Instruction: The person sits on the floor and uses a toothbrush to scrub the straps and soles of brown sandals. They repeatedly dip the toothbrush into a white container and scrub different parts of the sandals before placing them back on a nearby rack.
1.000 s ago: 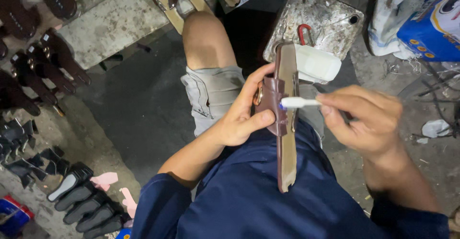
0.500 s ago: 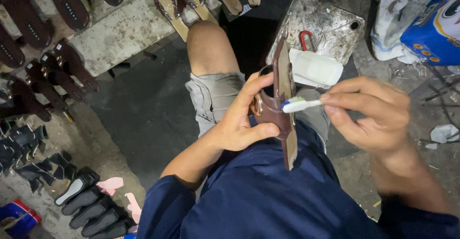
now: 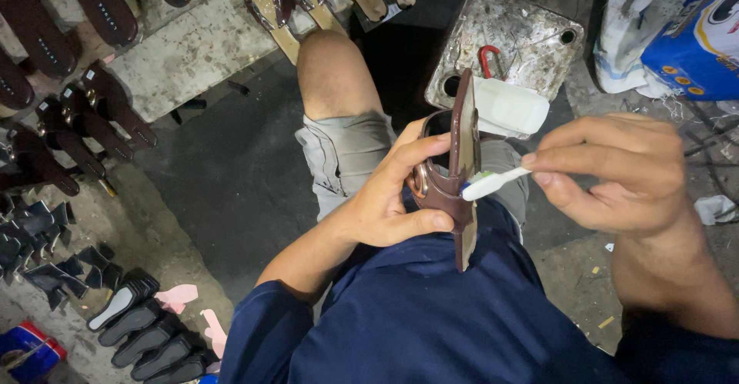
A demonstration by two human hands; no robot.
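**Two hands, one sandal, one small brush**

Two hands work over the lap, just right of centre; the left hand (image 3: 389, 203) is closed around a brown sandal (image 3: 460, 170), thumb pressed along the near strap and fingers curled behind it, so the sole stands on edge with its thin side turned up toward the camera, which seems to lay the seam between strap and sole open to the brush; the right hand (image 3: 616, 172), at three o'clock of the sandal, pinches a white toothbrush (image 3: 493, 184) between thumb and fingertips, its bristle end touching the sandal's side, a light grip that looks suited to fine strokes; at twelve o'clock a white plastic container (image 3: 508, 107) rests on a scuffed metal plate (image 3: 531, 34), near enough for dipping, I judge; at nine and ten o'clock finished dark sandals (image 3: 100, 122) lie in rows, apart from the one in hand; black soles (image 3: 146, 338) sit on the floor at seven o'clock.
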